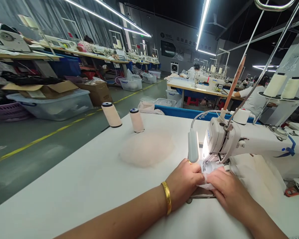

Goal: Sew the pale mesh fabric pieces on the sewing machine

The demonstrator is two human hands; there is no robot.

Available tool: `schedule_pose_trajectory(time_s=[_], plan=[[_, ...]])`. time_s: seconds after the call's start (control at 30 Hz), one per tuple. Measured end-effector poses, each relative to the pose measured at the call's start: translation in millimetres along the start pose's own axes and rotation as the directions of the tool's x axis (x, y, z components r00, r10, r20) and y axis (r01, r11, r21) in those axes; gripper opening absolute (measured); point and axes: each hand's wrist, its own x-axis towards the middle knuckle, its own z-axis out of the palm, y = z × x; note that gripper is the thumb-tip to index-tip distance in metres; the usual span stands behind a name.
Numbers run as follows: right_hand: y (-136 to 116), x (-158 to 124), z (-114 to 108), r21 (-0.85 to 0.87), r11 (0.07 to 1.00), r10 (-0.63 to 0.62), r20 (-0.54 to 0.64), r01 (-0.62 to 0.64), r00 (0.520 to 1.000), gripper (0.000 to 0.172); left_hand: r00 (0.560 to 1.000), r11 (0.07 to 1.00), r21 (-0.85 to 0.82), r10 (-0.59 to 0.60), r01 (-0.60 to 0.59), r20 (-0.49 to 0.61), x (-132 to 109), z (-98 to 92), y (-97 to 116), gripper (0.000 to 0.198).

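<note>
Both hands are at the needle area of a white sewing machine (254, 142). My left hand (185, 179), with a gold bangle at the wrist, is closed on the left edge of a piece of thin white fabric (206, 186). Its fingertips lie just left of the presser foot. My right hand (226, 186) pinches the same fabric from the right, its fingers bent close to the machine's head. More sheer pale fabric (260, 172) lies under the machine arm on the right. A small lamp (193, 146) on a bendable neck lights the needle area.
Two pale pink thread cones (111, 115) stand at the table's far left edge. A blurred round beige patch (148, 149) shows on the white tabletop (77, 186). Cream thread cones (275, 85) sit on a stand at right. Plastic bins (54, 104) line the aisle; a person (255, 96) sits beyond.
</note>
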Motion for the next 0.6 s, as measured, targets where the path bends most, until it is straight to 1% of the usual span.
schedule_pose_trajectory(time_s=[0.03,0.1,0.2,0.33,0.5,0.6], plan=[[1.9,-0.1,0.9,0.008,1.000,-0.009,-0.013,0.009,1.000,0.025,1.000,1.000,-0.009,0.008,-0.008,-0.003,-0.5,-0.9,0.5,0.023],[2.9,-0.5,-0.2,0.044,0.999,-0.029,-0.026,0.030,0.999,0.027,0.999,0.998,-0.045,0.036,-0.036,-0.007,-2.6,-3.1,2.6,0.024],[-2.5,-1.5,-6.9,0.068,0.996,-0.056,-0.008,0.057,0.998,0.019,0.996,0.991,-0.094,0.090,-0.092,-0.019,-7.3,-6.6,7.0,0.020],[-11.0,-2.8,-14.1,0.045,0.997,-0.059,0.036,0.058,0.998,0.014,0.990,0.988,-0.079,0.138,-0.136,0.021,-11.1,-10.0,11.0,0.021],[-11.3,-3.3,-13.0,0.010,0.998,-0.067,0.037,0.066,0.997,0.012,0.990,0.992,-0.031,0.127,-0.125,0.066,-11.5,-9.7,9.8,0.022],[-10.5,-2.2,-11.0,-0.039,0.998,-0.048,0.030,0.049,0.998,0.013,0.992,0.995,-0.028,0.099,-0.097,0.079,-12.3,-8.0,6.6,0.021]])
